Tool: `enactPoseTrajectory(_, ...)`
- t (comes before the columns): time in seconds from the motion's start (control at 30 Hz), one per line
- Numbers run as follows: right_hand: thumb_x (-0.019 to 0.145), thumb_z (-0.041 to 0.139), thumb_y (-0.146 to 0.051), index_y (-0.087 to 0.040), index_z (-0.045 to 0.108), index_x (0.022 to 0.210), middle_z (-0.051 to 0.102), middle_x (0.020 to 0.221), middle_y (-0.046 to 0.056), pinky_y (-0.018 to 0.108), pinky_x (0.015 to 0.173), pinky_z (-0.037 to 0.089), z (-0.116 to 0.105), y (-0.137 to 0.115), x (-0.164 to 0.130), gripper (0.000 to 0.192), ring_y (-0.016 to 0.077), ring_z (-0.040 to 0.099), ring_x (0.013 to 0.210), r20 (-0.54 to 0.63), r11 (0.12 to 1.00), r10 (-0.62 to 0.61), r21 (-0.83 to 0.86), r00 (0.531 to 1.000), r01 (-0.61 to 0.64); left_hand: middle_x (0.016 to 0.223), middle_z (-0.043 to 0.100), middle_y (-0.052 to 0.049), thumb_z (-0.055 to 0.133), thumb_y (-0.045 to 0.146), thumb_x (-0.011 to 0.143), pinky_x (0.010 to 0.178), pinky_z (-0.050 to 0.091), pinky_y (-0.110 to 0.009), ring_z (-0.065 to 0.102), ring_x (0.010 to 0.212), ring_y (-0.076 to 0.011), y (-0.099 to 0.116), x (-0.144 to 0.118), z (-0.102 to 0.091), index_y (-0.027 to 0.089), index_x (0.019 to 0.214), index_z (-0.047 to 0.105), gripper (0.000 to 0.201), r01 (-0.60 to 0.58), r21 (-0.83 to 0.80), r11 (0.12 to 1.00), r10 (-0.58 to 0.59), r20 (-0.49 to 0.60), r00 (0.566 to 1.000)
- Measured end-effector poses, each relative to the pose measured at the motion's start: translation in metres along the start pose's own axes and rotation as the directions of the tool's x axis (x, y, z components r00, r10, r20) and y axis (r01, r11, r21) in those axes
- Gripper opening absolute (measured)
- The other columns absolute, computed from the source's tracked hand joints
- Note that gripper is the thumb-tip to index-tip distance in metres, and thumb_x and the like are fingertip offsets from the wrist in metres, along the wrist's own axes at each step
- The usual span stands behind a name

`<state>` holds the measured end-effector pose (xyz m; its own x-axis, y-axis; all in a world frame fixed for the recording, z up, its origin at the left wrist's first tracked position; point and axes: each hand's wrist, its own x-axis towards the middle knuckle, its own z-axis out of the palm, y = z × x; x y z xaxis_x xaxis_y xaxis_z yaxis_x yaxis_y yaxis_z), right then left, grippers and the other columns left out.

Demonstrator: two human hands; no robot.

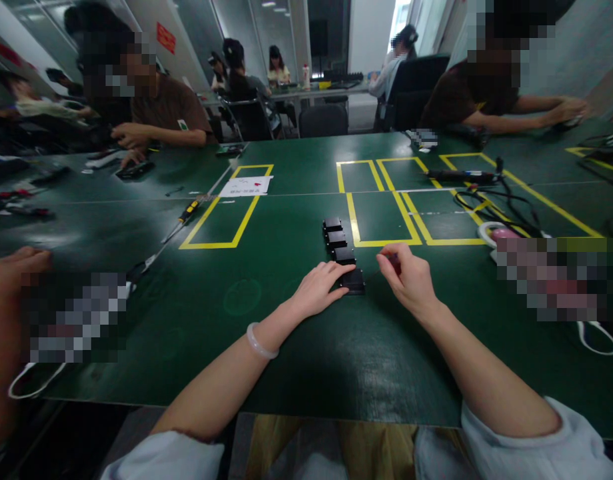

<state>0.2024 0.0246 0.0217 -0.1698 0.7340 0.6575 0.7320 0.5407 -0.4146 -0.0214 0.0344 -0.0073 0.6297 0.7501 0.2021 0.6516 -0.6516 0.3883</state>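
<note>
Several small black blocks form a row running away from me on the green table (pixel 296 360). My left hand (pixel 320 287) rests at the near end of the row. Its thumb and fingers are on the left part of the nearest black block (pixel 355 283), gripping it against the tabletop. Just beyond stand a second black block (pixel 343 255) and a third (pixel 336 238). To the right of the row, my right hand (pixel 409 277) hovers a little above the table, fingers curled, thumb and index finger pinched. Whatever may be between those fingertips is too small to make out.
Yellow tape outlines (pixel 384 243) mark the table ahead. A yellow-black screwdriver (pixel 189 211) lies left; a black rod-shaped tool (pixel 461 177) with cables lies right. A blurred phone-like object (pixel 551 277) is at right. Another person's hand (pixel 16 267) reaches in from the left; people sit opposite.
</note>
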Motion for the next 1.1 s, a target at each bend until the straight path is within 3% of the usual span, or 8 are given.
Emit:
enactPoseTrajectory(0.3, 0.092, 0.043, -0.025, -0.019, 0.054, 0.099, 0.062, 0.073, 0.001, 0.024, 0.056, 0.042, -0.0005, -0.0024, -0.0007, 0.015, 0.0119, 0.057, 0.057, -0.026, 1.0, -0.031, -0.003, 0.999, 0.031, 0.119, 0.052, -0.005, 0.052, 0.035, 0.094, 0.091, 0.043, -0.036, 0.049, 0.104, -0.0222, 0.0002, 0.0002, -0.0004, 0.03, 0.138, 0.037, 0.047, 0.004, -0.004, 1.0, -0.004, 0.0, 1.0)
enactPoseTrajectory(0.5, 0.09, 0.052, -0.032, -0.019, 0.055, 0.089, 0.058, 0.064, -0.002, 0.024, 0.053, 0.039, -0.0019, -0.001, -0.0001, 0.013, 0.0114, 0.055, 0.053, -0.024, 0.999, -0.041, -0.008, 0.999, 0.041, 0.119, 0.052, -0.005, 0.052, 0.035, 0.094, 0.089, 0.043, -0.036, 0.05, 0.103, -0.0221, -0.0006, 0.0001, 0.0002, 0.03, 0.139, 0.037, 0.048, 0.006, -0.006, 1.0, -0.006, 0.001, 1.0)
enactPoseTrajectory(0.7, 0.091, 0.045, -0.025, -0.019, 0.054, 0.098, 0.061, 0.071, 0.0, 0.024, 0.055, 0.041, -0.0012, -0.0018, -0.0013, 0.013, 0.0113, 0.056, 0.056, -0.022, 0.999, -0.036, -0.004, 0.999, 0.036, 0.119, 0.052, -0.005, 0.051, 0.035, 0.094, 0.089, 0.043, -0.036, 0.05, 0.103, -0.0223, -0.0006, 0.0002, 0.0, 0.03, 0.139, 0.036, 0.048, 0.004, -0.006, 1.0, -0.004, 0.004, 1.0)
enactPoseTrajectory(0.93, 0.09, 0.051, -0.032, -0.019, 0.055, 0.091, 0.058, 0.065, -0.001, 0.023, 0.053, 0.04, -0.0024, -0.0007, -0.001, 0.013, 0.0112, 0.055, 0.054, -0.008, 0.999, -0.039, -0.006, 0.999, 0.039, 0.119, 0.052, -0.005, 0.051, 0.035, 0.094, 0.09, 0.043, -0.037, 0.05, 0.105, -0.0225, -0.0011, 0.0001, 0.0001, 0.031, 0.139, 0.036, 0.048, 0.004, -0.015, 1.0, -0.004, 0.004, 1.0)
enactPoseTrajectory(1.1, 0.091, 0.045, -0.026, -0.019, 0.055, 0.099, 0.061, 0.07, 0.0, 0.024, 0.055, 0.04, -0.0023, -0.0018, -0.0015, 0.015, 0.0111, 0.055, 0.055, -0.012, 0.999, -0.043, -0.01, 0.999, 0.043, 0.119, 0.052, -0.005, 0.052, 0.035, 0.094, 0.091, 0.043, -0.037, 0.05, 0.105, -0.0226, -0.0016, 0.0002, 0.001, 0.031, 0.139, 0.036, 0.048, 0.002, -0.002, 1.0, -0.002, 0.004, 1.0)
